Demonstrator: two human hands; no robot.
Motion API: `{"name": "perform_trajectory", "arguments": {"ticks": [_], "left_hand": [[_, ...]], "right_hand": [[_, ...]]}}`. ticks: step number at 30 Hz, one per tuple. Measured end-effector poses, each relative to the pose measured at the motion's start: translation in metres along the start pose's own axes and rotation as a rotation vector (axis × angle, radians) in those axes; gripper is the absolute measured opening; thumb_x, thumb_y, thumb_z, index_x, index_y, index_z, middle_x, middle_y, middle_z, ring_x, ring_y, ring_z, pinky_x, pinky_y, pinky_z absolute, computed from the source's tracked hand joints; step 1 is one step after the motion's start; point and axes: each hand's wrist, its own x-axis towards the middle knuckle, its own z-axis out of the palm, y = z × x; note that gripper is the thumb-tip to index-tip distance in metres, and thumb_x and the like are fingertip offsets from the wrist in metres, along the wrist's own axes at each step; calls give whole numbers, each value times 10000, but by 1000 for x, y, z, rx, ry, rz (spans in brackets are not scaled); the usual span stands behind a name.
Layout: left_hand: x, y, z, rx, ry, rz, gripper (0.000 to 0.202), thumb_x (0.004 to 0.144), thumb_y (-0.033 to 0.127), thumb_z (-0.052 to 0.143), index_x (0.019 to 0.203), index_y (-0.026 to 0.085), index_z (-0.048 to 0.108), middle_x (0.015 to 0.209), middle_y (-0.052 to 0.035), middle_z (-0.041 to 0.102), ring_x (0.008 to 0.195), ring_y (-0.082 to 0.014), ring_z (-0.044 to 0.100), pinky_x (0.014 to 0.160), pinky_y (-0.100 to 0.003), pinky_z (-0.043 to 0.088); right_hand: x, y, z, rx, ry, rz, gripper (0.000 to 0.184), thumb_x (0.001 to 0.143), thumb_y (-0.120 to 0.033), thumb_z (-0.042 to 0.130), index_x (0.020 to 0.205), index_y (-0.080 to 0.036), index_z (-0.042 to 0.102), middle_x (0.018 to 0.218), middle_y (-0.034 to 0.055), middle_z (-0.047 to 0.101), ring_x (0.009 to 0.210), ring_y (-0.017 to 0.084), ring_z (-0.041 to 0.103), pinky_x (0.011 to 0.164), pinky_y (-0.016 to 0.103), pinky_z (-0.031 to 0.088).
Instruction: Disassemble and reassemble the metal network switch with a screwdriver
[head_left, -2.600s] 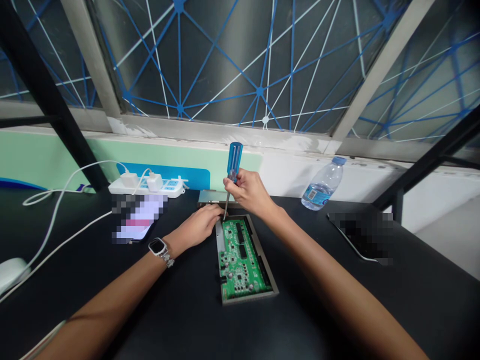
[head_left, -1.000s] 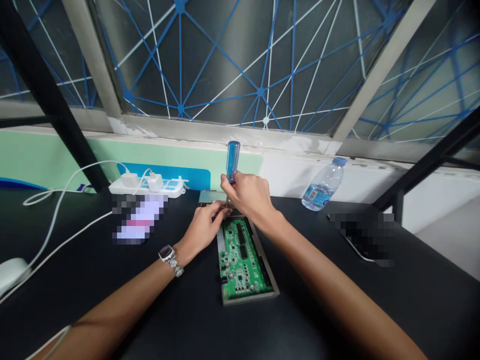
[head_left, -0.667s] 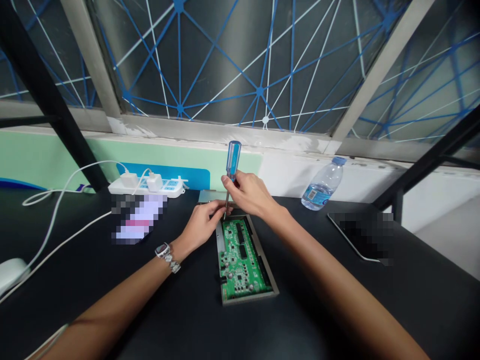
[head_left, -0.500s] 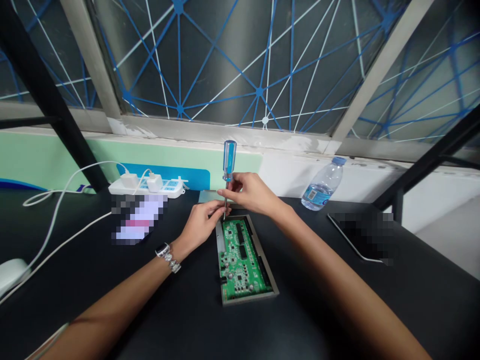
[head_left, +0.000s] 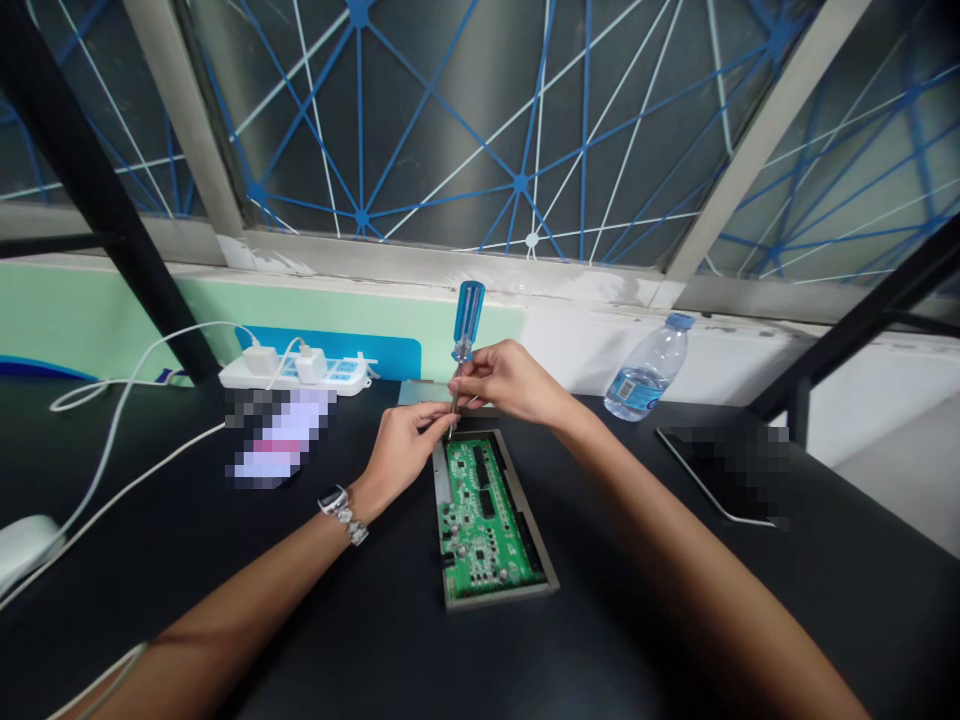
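Note:
A screwdriver (head_left: 468, 318) with a clear-and-blue handle stands nearly upright, leaning a little right, its tip down at the far left corner of a green circuit board (head_left: 491, 540). The board sits in a shallow metal frame (head_left: 502, 600) on the black table. My right hand (head_left: 514, 380) pinches the shaft just under the handle. Lower down, thumb and fingers of my left hand (head_left: 405, 440) close around the shaft near its tip; whether they also hold a screw is hidden. A silver watch (head_left: 334, 499) is on my left wrist.
Behind my hands lies a flat pale panel (head_left: 416, 392). At the left are a blurred-out phone (head_left: 281, 440), a white power strip (head_left: 352, 376) with plugs, and loose cables. A water bottle (head_left: 643, 375) and a dark tablet (head_left: 716, 475) are at the right. A window wall rises behind.
The screwdriver's handle has tipped slightly to the right and turned. My right hand has slid a little lower and right along the shaft. The board has stayed put.

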Motion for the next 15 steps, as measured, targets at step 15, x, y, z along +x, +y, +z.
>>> {"name": "perform_trajectory", "arguments": {"ticks": [15], "left_hand": [[4, -2, 3, -80, -24, 1, 213, 854, 344, 671, 939, 151, 701, 943, -74, 758, 893, -227, 723, 829, -315, 562]], "right_hand": [[-1, -3, -3, 88, -91, 69, 119, 825, -205, 633, 894, -120, 678, 869, 74, 728, 729, 139, 691, 716, 283, 577]]}}
